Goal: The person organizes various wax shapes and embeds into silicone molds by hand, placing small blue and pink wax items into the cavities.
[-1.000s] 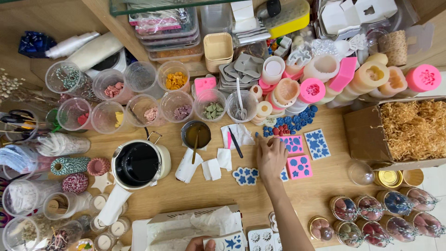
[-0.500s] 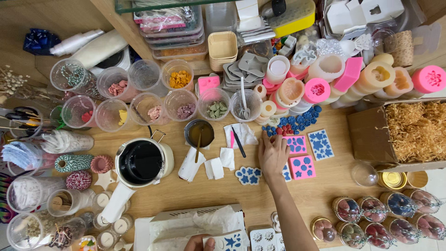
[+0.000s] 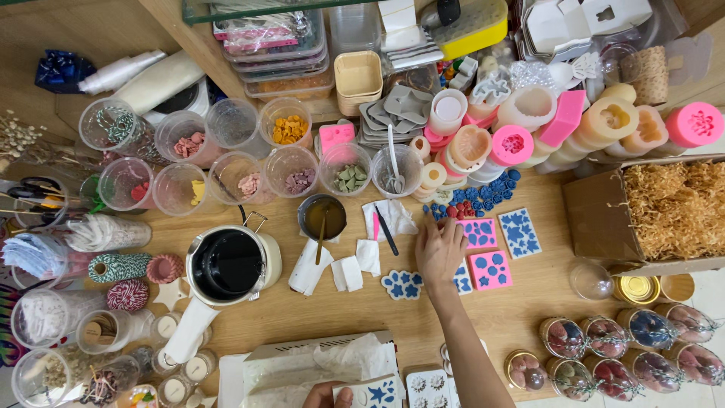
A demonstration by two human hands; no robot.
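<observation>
Sorting of small wax shapes looks in hand: at the table's (image 3: 317,317) six o'clock edge the left hand (image 3: 326,395) pinches a white card with blue shapes (image 3: 375,393), its grip closed on it. Toward three o'clock, the right hand (image 3: 440,251) lies flat, fingers spread and holding nothing, touching a pink mould (image 3: 477,233); the next move likely calls for a fine fingertip pinch.

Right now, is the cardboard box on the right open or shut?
Open. The cardboard box shows no lid or flaps over its top, and the tan shredded paper filling inside lies fully exposed.
</observation>
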